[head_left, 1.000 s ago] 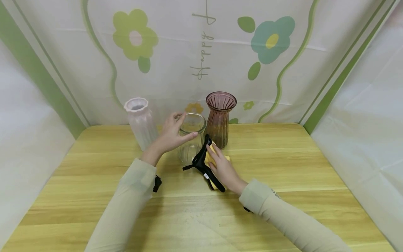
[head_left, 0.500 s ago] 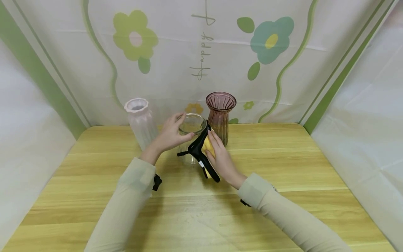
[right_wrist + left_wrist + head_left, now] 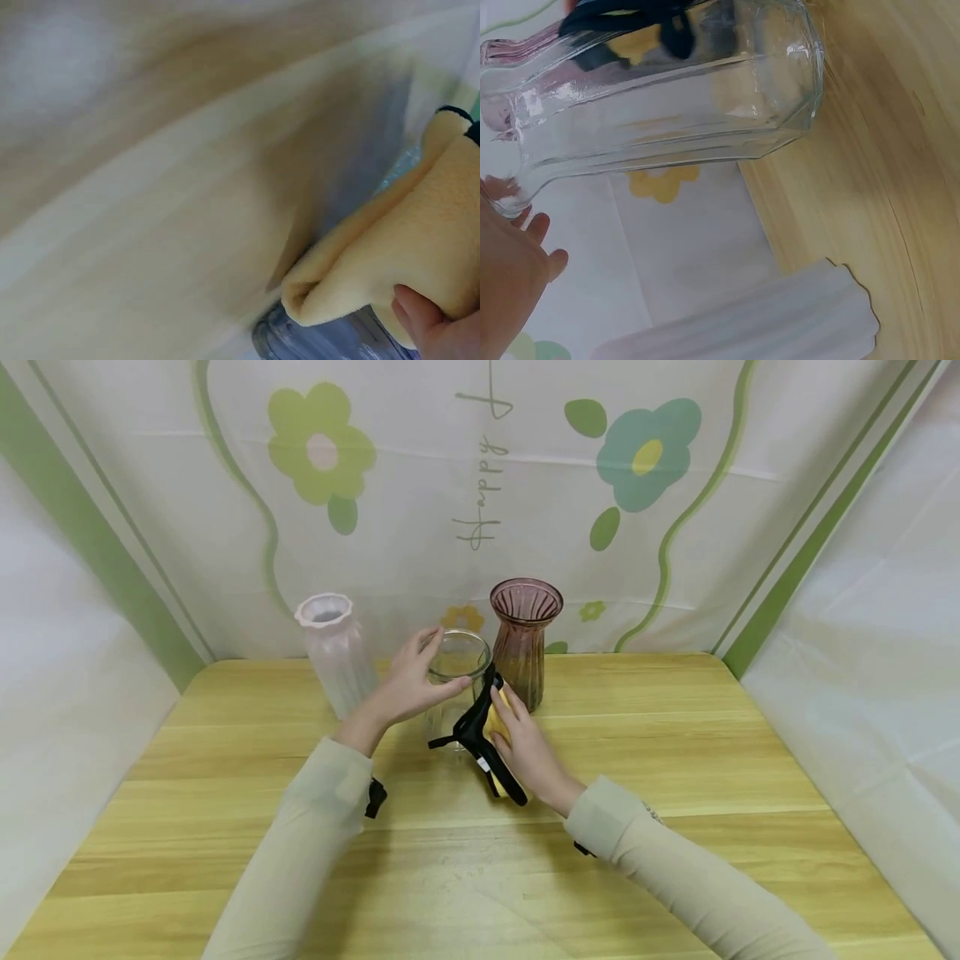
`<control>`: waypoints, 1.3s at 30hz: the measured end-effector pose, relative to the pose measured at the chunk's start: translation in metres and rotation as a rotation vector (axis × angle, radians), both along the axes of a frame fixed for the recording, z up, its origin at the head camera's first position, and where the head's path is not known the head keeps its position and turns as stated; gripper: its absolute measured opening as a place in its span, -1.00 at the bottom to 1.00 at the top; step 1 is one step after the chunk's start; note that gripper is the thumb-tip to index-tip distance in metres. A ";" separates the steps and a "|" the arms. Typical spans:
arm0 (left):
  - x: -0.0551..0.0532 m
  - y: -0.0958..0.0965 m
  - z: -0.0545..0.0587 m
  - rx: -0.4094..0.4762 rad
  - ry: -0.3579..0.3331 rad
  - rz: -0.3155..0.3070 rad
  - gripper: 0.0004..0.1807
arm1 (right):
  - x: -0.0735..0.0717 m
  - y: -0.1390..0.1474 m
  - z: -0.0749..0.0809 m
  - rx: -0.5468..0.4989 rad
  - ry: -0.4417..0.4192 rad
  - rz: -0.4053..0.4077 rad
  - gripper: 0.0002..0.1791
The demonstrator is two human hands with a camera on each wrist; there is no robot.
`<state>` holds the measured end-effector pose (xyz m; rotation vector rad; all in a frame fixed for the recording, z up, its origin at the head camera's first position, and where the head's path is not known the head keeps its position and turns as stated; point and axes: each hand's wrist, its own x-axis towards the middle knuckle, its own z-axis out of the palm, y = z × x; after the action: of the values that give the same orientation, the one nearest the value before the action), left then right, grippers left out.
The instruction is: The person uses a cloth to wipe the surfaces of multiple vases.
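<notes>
"Happy" (image 3: 480, 493) written sideways in green script on white backdrop (image 3: 420, 543); letter (image 3: 491, 402) above cut off. Small white label (image 3: 483, 765) on black-and-yellow cloth (image 3: 474, 727) cannot be read.

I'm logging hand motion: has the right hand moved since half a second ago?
Yes, slightly: the right hand sits lower in the head view, farther from the back edge of the table.

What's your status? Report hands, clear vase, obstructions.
Left hand on clear vase's rim. Right hand holds yellow cloth at its side. Purple vase close, may crowd cloth.
</notes>
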<state>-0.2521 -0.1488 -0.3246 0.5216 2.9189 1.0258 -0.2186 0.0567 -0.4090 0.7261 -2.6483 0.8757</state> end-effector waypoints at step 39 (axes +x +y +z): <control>-0.001 0.004 0.002 0.025 -0.034 0.046 0.06 | 0.006 0.005 -0.007 0.098 -0.071 -0.009 -0.30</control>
<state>-0.2530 -0.1453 -0.3228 0.4343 2.9050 1.0667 -0.2125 0.0613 -0.4156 0.7177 -2.7722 0.7879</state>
